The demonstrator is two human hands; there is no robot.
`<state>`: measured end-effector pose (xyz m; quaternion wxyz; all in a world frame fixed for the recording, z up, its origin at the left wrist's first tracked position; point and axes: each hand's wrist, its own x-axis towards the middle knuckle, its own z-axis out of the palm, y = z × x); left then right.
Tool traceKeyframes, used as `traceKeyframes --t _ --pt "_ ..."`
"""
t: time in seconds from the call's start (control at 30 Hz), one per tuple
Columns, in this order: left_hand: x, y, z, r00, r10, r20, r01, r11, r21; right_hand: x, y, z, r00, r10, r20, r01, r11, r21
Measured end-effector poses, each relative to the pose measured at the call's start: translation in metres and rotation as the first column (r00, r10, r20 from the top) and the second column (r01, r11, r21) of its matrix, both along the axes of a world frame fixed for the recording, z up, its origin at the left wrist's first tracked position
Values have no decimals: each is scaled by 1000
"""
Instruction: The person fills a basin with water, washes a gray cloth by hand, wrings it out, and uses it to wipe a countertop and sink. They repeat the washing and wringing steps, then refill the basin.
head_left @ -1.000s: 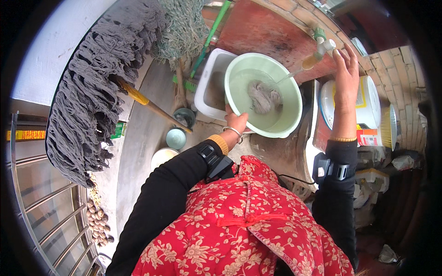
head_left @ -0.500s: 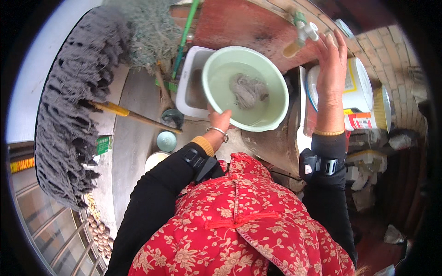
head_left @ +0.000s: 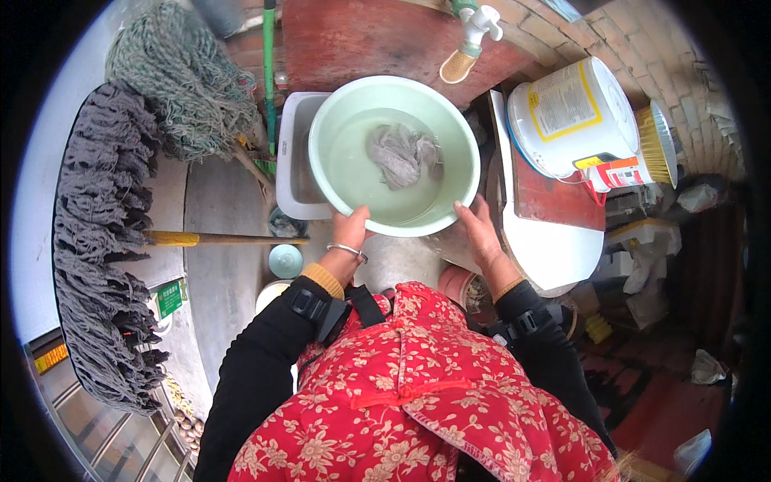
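Grip: your left hand (head_left: 348, 228) and right hand (head_left: 480, 233) clamped on plastic basin (head_left: 328, 145)
Faucet (head_left: 479, 26): upper right, no stream visible
Rag (head_left: 397, 156): soaking, likely not wrung yet

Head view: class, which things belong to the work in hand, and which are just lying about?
In the work:
- left hand and right hand, holding the rim
- pale green basin
- water
- wet grey cloth
- tap, probably

Apparently lying about:
- grey mop
- greenish mop
- white bucket
- small bowl
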<state>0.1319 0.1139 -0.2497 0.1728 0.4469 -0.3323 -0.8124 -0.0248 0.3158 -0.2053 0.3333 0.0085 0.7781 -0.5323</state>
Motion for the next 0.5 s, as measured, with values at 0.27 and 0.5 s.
traceKeyframes --t 0.27,0.5 --pt "9 -6 0 992 -85 -89 89 995 39 6 -25 -3 903 21 430 86 970 -227" --pt "22 -10 -4 992 -113 -64 115 993 35 27 -18 8 923 -66 378 153 967 -205"
